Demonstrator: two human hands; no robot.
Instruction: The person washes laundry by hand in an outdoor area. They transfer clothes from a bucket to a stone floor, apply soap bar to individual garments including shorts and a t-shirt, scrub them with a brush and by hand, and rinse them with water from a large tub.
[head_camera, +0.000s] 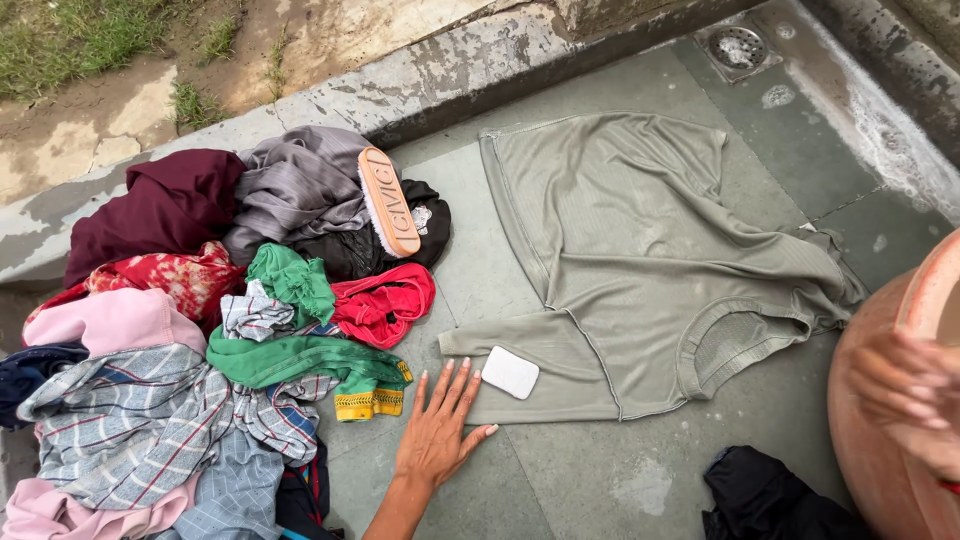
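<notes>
A grey-green long-sleeved shirt (640, 240) lies spread flat on the wet stone floor (590, 480). A white bar of soap (510, 372) rests on its sleeve. My left hand (438, 430) lies flat, fingers spread, on the sleeve's cuff just left of the soap, holding nothing. My right hand (905, 400) is blurred at the right edge, against a reddish clay pot (880, 470); whether it grips the pot is unclear.
A heap of mixed clothes (200, 330) fills the left side, with an orange scrubbing brush (388, 200) on top. A dark garment (770, 500) lies bottom right. A floor drain (737, 47) sits top right. A concrete kerb (430, 85) and grass lie beyond.
</notes>
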